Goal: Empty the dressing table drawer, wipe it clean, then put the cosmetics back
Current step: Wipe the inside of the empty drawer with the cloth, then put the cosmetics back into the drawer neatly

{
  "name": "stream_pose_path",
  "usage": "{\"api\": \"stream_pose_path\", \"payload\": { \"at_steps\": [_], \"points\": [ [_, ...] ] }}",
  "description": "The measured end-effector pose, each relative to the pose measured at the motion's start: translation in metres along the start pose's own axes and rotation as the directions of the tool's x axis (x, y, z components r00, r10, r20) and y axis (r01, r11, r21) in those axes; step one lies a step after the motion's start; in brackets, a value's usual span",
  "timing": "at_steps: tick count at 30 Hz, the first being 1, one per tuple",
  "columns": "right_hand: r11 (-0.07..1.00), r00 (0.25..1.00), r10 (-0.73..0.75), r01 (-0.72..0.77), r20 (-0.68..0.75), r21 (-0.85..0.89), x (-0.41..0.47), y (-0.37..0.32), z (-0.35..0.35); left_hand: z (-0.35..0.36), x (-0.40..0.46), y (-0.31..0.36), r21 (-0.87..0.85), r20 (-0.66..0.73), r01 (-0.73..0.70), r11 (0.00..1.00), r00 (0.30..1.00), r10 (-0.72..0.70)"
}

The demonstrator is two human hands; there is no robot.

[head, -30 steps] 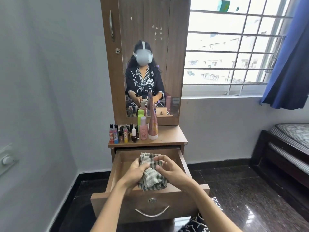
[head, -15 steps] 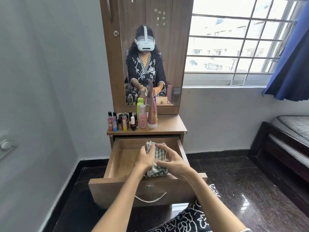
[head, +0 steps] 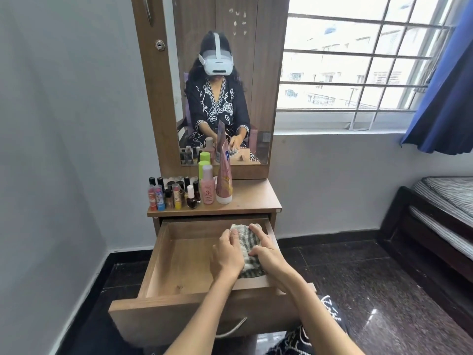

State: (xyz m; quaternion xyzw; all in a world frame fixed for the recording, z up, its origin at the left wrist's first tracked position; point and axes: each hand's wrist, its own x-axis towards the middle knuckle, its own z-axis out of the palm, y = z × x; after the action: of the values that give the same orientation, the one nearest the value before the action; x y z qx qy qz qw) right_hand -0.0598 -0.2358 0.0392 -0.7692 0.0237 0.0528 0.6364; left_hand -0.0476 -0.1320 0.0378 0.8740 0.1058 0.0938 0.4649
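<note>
**Drawer wipe: both hands on cloth, right half of drawer**

Drawer (head: 179, 267) pulled fully out, nothing in it but the cloth. Striped cloth (head: 247, 248) bunched against the right wall, toward the back. Left hand (head: 228, 254) grips its left side, fingers curled over the top edge. Right hand (head: 266, 252) grips the right side, fingers wrapped over the cloth and thumb pressed in at the middle. Most of the cloth is hidden under the two hands, and I can't tell if it touches the drawer floor.

Drawer front handle (head: 231, 329) is partly covered by the left forearm. Right front corner of the drawer is behind the right forearm.

Cosmetics (head: 171, 194) stand upright in a tight cluster at the left of the counter (head: 253, 198); back row is blocked by the front row, so no count. Pink bottle (head: 207, 187) shows a "3" on its label, rest unreadable. Tall pink tube (head: 224, 180) stands cap down just right of it, print too small to read. Green-capped bottle (head: 203, 166) behind, mostly hidden.

Mirror (head: 225, 80) reflects the person in a headset; top of the unit is cut off by the frame. Bed (head: 440, 208) cut off at right.
</note>
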Motion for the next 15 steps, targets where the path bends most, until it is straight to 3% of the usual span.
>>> {"api": "stream_pose_path", "payload": {
  "at_steps": [7,10,15],
  "points": [
    [0.99,0.988,-0.123,0.115,-0.091,-0.083,0.026,-0.013,-0.017,0.017,0.025,0.027,0.08,-0.135,-0.068,0.994,0.988,0.078],
    [0.979,0.971,-0.195,0.184,-0.135,-0.085,0.046,-0.024,-0.028,0.023,0.041,0.049,0.11,-0.172,-0.157,0.981,0.97,0.174],
    [0.975,0.954,-0.214,0.194,-0.212,-0.109,0.093,-0.038,-0.051,0.038,0.074,0.08,0.166,-0.026,-0.281,0.945,0.957,0.289]
  ]
}}
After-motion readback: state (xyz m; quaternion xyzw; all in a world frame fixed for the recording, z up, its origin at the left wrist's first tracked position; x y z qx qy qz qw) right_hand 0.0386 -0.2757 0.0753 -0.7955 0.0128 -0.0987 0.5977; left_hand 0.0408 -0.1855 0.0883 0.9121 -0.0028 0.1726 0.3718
